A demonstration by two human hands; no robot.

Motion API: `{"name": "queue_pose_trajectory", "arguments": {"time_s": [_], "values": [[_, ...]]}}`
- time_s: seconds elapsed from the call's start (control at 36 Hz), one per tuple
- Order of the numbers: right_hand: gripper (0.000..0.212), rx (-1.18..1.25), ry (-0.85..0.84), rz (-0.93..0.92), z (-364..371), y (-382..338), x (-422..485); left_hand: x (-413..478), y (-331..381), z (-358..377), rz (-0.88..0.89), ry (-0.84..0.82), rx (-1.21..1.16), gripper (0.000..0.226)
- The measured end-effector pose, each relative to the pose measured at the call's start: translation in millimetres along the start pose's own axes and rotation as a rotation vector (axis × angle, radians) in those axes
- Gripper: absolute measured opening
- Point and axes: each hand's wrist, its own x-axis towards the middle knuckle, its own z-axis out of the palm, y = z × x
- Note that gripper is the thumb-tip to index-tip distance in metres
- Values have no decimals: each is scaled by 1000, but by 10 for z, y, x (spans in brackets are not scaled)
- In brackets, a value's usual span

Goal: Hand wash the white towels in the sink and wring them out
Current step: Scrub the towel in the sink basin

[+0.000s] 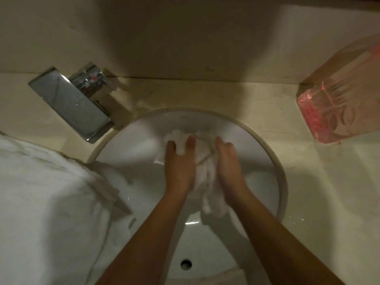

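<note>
Inside the round sink (pixel 141 147), the left hand (pixel 179 163) and the right hand (pixel 227 161) both grasp a bunched white towel (pixel 205 182), their fingers curled around it from each side.

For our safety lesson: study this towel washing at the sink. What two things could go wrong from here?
1. The towel pile overlaps the sink rim, so splashes from the towel that the left hand and right hand grip may soak it.
2. Wringing near the rim might drip water onto the counter, leaving it slippery.
</note>
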Motion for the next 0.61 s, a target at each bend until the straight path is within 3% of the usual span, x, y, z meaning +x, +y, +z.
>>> {"name": "queue_pose_trajectory", "arguments": {"time_s": [0.06,0.11,0.22,0.33,0.5,0.61], "values": [[47,59,-50,49,175,-35,-147,-58,-66,74,61,5,-20,49],[58,112,-85,95,226,48,-276,-62,-72,78,55,41,-41,46],[27,78,4,1,160,30,-210,-130,-43,79,51,20,-54,37],[27,104,80,54,194,-22,-33,-182,4,104,132,-8,4,22],[28,107,-4,50,250,73,-347,6,205,73,111,58,40,39],[29,159,100,115,188,-37,15,-118,135,188,184,-51,72,14]]}}
